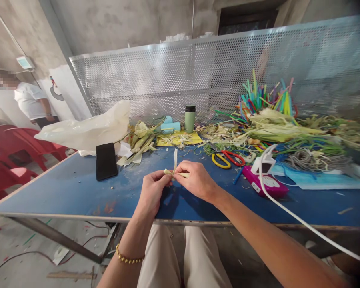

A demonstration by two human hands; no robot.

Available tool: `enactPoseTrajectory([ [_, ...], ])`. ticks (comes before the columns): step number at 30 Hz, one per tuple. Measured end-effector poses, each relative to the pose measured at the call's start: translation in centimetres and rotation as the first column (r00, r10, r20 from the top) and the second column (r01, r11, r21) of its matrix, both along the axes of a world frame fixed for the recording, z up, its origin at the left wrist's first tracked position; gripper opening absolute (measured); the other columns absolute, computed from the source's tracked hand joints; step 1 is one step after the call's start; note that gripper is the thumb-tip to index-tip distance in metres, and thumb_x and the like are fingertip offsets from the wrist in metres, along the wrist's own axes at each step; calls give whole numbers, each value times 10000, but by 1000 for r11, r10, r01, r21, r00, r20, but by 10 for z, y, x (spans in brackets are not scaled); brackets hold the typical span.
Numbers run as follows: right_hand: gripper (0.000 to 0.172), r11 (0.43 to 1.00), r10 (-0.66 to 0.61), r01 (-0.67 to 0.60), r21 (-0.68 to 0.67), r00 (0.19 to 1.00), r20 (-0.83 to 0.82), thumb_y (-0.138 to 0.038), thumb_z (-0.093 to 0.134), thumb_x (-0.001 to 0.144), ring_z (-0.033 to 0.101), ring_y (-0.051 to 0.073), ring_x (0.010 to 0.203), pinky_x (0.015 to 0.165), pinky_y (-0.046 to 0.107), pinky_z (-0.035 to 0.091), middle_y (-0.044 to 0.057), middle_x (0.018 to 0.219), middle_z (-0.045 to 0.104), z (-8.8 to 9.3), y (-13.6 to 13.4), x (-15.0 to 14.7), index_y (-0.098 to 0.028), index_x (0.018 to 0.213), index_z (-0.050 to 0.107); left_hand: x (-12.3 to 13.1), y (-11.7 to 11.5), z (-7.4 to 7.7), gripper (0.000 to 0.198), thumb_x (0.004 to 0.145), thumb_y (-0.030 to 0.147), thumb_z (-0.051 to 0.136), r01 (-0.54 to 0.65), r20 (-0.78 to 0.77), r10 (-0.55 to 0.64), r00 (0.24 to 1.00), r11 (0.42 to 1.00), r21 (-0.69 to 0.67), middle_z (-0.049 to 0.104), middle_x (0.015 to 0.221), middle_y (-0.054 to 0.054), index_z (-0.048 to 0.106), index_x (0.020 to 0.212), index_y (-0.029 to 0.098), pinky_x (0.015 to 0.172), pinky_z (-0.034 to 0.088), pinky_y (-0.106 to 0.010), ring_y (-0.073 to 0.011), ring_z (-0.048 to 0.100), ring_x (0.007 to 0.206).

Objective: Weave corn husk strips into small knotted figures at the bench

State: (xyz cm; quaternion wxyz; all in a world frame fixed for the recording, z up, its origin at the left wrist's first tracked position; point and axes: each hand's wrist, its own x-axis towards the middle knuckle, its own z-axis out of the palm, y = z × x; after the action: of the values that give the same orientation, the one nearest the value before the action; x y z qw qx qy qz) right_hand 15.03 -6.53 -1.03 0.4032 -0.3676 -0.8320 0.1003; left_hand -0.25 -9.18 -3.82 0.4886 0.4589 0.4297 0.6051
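Observation:
Above the front part of the blue table [69, 192], both hands meet at a pale, folded corn husk strip [175, 157]. One end of it stands up between them, and another short piece shows by the right fingers. My left hand [152, 190] pinches it from the left, with a beaded bracelet on the wrist. From the right, my right hand [196, 179] pinches the same strip, its fingertips touching or nearly touching the left ones. The fingers hide the middle of the strip. Scissors with yellow and red handles [222, 161] lie beyond my right hand.
A black phone [106, 161], a plastic bag [87, 130] and corn husks [141, 142] are at left. A green bottle [190, 119] stands behind. At right are pipe cleaners [267, 98], more husks [282, 124], and a magenta power strip [265, 184] with a white cable. A person stands far left.

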Motion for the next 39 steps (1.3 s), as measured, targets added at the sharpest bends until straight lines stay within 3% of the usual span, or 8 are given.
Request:
enactPoseTrajectory([
  [7,152,999,-4,4,39,1000,9,-71,668,771,565,116,657,624,226,386,10,699,636,-2,-1,-2,-160,661,610,0,2,-3,130,673,274,759,1,15,-1,1000,1000,12,637,636,-15,758,702,148,602,369,-223,-112,503,614],
  [12,120,999,6,-6,-39,1000,7,-85,674,769,599,128,676,642,231,404,20,718,678,0,-2,-4,-157,678,644,0,2,-5,165,686,283,755,7,50,-7,999,1000,9,653,655,-16,776,785,152,647,395,-236,-125,533,646],
  [20,131,985,-63,68,-157,997,40,-143,620,814,620,148,688,640,243,401,44,752,722,2,-1,0,-157,707,694,0,1,-2,149,690,278,754,12,27,-12,1000,1000,18,664,670,-25,772,750,144,633,391,-227,-117,521,637],
  [27,146,961,-78,93,-262,995,65,-140,593,801,565,123,609,591,225,355,24,647,677,11,-4,2,-140,684,681,1,-5,4,185,680,300,791,114,-23,-113,993,992,48,649,675,1,747,754,136,609,360,-203,-96,497,635],
  [33,262,946,-24,35,-322,999,38,-278,589,857,510,113,539,556,225,331,-7,493,574,14,-3,6,-134,655,671,0,-5,2,207,714,327,769,75,-81,-71,994,996,51,628,609,-2,723,712,125,590,354,-209,-95,499,598],
  [39,274,955,-165,136,-262,982,-89,-324,558,869,507,112,508,535,234,351,12,578,623,10,7,14,-149,671,630,-3,0,2,239,629,290,831,89,216,-78,973,995,-39,631,631,-2,715,737,110,596,397,-202,-83,544,574],
])
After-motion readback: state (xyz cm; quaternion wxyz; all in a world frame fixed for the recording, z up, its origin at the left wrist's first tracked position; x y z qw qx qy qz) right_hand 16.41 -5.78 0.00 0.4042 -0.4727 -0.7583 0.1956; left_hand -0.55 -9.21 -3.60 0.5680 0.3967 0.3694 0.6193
